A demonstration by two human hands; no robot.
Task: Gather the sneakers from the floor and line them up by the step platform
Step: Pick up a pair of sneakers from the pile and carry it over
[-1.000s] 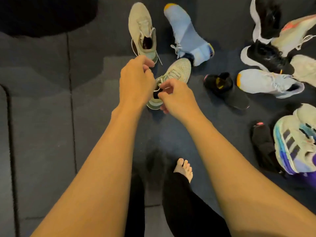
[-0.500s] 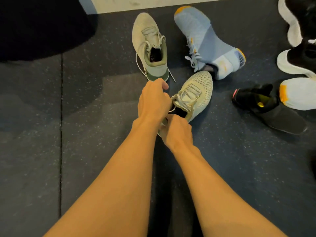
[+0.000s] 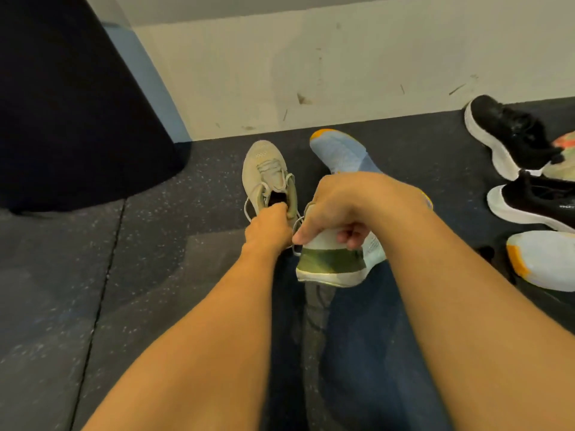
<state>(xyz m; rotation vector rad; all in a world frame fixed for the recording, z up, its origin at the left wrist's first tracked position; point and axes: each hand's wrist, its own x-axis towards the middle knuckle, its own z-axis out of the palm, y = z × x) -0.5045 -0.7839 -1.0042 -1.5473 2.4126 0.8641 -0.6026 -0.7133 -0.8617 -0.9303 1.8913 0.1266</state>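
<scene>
Up off the floor [image 3: 140, 244] since the earlier frame, the lifted beige sneaker [image 3: 329, 265] is now hanging in my right hand [image 3: 357, 203], whose fingers are curling tight round its heel, the green band facing me. My left hand [image 3: 267, 228] has shifted off that shoe and is closing its fingers over the heel rim of the second beige sneaker [image 3: 264, 172], which is lying flat near the floor's far edge, toe pointing at the wall [image 3: 311, 73]. Just beside it a light blue sneaker [image 3: 339, 154] is lying, partly hidden behind my right hand. Toward the floor's right edge, two black sneakers [image 3: 504, 129] and an orange-tipped white sneaker [image 3: 547, 259] are sitting. A dark rounded shape [image 3: 77, 104] is filling the far left corner.
</scene>
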